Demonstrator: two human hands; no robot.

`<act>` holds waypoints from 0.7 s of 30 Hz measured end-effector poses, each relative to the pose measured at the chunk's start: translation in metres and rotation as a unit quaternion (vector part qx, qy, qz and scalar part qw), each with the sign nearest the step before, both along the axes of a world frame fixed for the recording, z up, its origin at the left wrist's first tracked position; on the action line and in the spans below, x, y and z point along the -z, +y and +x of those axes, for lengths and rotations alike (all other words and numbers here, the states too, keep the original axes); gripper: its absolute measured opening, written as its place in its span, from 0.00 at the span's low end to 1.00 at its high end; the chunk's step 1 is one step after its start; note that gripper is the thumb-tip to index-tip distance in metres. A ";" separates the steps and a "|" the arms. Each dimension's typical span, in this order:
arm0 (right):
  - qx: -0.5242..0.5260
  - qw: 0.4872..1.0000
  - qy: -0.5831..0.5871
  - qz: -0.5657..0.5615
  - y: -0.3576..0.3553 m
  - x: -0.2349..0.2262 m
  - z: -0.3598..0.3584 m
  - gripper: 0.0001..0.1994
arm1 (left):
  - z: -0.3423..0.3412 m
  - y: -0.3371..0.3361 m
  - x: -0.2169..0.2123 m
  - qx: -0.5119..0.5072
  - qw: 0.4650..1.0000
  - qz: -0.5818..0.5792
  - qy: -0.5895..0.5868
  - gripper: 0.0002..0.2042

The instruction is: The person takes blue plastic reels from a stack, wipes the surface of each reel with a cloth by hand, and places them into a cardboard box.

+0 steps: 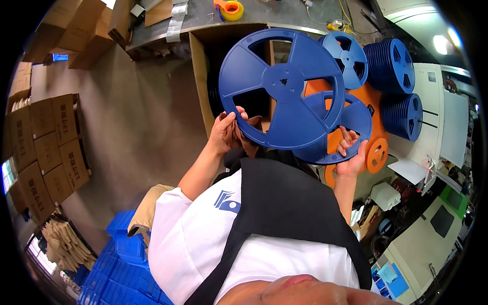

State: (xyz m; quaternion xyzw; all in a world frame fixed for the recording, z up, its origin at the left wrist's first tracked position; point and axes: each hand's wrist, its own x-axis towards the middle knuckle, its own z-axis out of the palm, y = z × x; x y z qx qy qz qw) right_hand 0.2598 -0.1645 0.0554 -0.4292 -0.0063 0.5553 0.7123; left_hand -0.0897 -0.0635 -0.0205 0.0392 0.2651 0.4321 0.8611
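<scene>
My left hand (226, 129) grips the lower left rim of a large blue plastic reel (282, 86) with three cut-out windows, held up flat toward the camera. My right hand (351, 152) holds a second blue reel (351, 122) by its lower right rim; this reel sits partly behind the first one. Behind both reels an open cardboard box (201, 76) stands on the floor, its inside mostly hidden by them.
Stacks of blue reels (391, 66) and orange reels (377, 155) lie to the right beside a white table (432, 101). A tape roll (231, 9) rests on a bench at the top. Folded cardboard boxes (46, 147) and blue crates (119, 254) are on the left.
</scene>
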 end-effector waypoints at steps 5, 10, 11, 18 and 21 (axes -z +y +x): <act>0.014 0.999 0.004 -0.038 0.005 0.000 0.001 0.25 | -0.004 0.001 0.010 -0.012 0.998 -0.018 0.063 0.11; 0.043 0.997 -0.007 -0.071 0.008 -0.002 -0.002 0.25 | -0.023 0.015 0.024 -0.038 0.968 0.003 0.248 0.10; 0.047 0.996 -0.009 -0.075 0.006 0.000 -0.003 0.24 | -0.029 0.018 0.031 -0.030 0.952 0.025 0.303 0.10; 0.097 0.990 -0.016 -0.101 -0.009 0.006 -0.007 0.25 | -0.036 0.056 0.106 -0.003 0.809 0.060 0.585 0.08; 0.111 0.988 -0.016 -0.110 -0.015 0.006 -0.011 0.26 | -0.036 0.083 0.143 -0.004 0.794 0.059 0.605 0.07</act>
